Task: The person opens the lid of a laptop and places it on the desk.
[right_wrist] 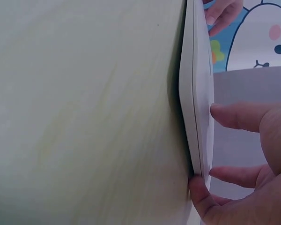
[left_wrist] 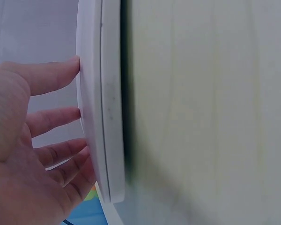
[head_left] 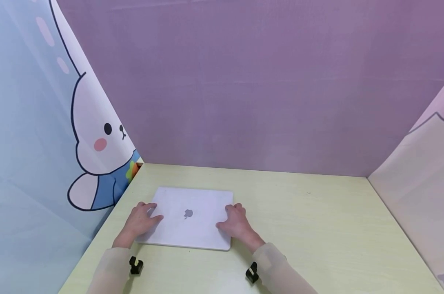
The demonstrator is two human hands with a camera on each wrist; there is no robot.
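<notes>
A closed silver laptop point(head_left: 203, 228) with a dark apple logo lies on the table, a thin seam running along its front edge in both wrist views. My left hand point(head_left: 139, 220) holds it by the left side. In the left wrist view the thumb point(left_wrist: 56, 75) rests on the lid and the other fingers reach to the side, some tips hidden behind the edge. On the opposite side my right hand point(head_left: 236, 222) grips the laptop. Its thumb point(right_wrist: 239, 116) is on the lid, while one finger point(right_wrist: 201, 194) bears against the corner from the table side.
The pale wooden table point(head_left: 317, 228) extends far to the right of the laptop. A purple cloth point(head_left: 251, 90) borders the back, a blue rabbit-print cloth point(head_left: 34, 143) the left and a pale printed cloth point(head_left: 424, 183) the right. Black clips point(head_left: 136, 266) sit at both wrists.
</notes>
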